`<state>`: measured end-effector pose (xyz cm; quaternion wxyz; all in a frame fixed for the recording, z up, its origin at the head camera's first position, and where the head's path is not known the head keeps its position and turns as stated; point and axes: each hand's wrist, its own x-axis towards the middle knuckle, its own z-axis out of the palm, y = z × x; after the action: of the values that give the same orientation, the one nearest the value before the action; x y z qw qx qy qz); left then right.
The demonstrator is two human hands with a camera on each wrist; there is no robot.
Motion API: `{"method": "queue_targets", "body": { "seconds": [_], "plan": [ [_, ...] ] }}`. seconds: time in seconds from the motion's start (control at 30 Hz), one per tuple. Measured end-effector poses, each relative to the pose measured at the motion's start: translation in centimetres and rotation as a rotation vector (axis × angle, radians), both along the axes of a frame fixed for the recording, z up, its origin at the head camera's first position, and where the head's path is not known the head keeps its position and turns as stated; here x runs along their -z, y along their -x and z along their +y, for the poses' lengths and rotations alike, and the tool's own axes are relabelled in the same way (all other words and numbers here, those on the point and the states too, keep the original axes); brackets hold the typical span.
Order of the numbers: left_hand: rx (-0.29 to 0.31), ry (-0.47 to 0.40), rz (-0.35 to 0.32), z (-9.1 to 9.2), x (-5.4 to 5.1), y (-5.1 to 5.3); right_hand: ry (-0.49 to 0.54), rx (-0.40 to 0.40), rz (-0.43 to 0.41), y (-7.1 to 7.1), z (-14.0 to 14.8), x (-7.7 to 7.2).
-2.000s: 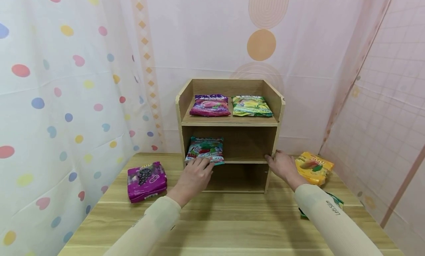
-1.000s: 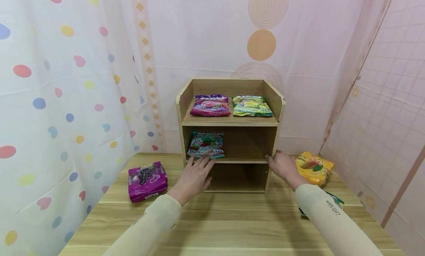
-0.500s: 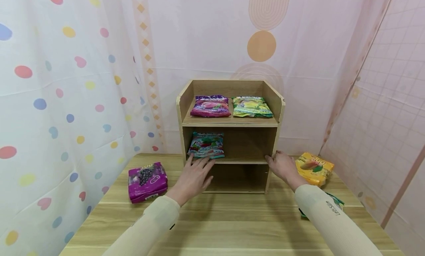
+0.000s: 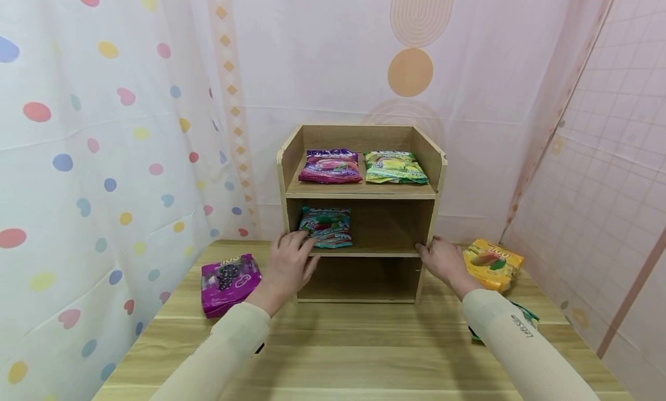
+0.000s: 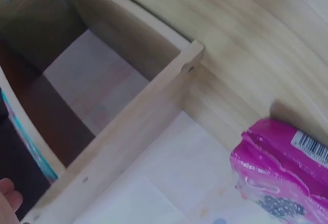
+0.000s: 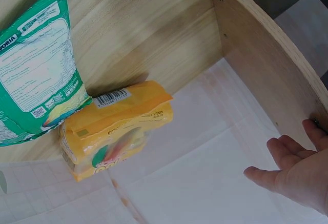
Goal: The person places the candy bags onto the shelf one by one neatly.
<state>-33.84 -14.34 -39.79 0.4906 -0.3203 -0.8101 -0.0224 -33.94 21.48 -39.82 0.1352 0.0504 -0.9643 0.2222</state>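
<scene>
My left hand [image 4: 288,264] is at the front left upright of the wooden shelf unit [image 4: 364,195], its fingertips by the lower left corner of a teal candy bag [image 4: 326,227]. That bag lies at the left of the middle shelf. In the left wrist view only some fingertips [image 5: 9,199] show at the lower left. My right hand [image 4: 443,261] holds the unit's right side panel, thumb at the inner front edge and fingers outside. The right wrist view shows those fingers loosely spread beside the panel [image 6: 271,55]; the thumb is hidden there.
A purple candy bag [image 4: 330,166] and a yellow-green one [image 4: 395,167] lie on the top shelf. A purple grape pack [image 4: 230,285] sits on the table [image 4: 359,355] at left. On the right are a yellow mango pack [image 4: 491,263] and a green bag [image 6: 41,75], partly behind the forearm.
The teal bag was pushed deeper onto the middle shelf. My left hand then shifted left from the bag's front to its left corner. The right hand stayed put.
</scene>
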Motion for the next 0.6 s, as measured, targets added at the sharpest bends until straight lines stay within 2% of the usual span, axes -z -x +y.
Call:
{"method": "queue_targets", "body": {
  "seconds": [0.27, 0.37, 0.47, 0.6],
  "plan": [
    [-0.058, -0.08, 0.05, -1.2, -1.3, 0.1, -0.002, -0.001, 0.013, 0.1, 0.1, 0.1],
    [-0.082, -0.139, 0.059, -1.5, -1.7, 0.1, 0.005, -0.003, 0.015, 0.1, 0.1, 0.1],
    [-0.12, -0.206, 0.029, -1.8, -2.0, 0.2, 0.015, -0.005, 0.012, 0.1, 0.1, 0.1],
    [-0.178, -0.288, -0.069, -2.2, -2.3, 0.5, 0.019, -0.004, 0.011, 0.0, 0.0, 0.1]
  ]
}}
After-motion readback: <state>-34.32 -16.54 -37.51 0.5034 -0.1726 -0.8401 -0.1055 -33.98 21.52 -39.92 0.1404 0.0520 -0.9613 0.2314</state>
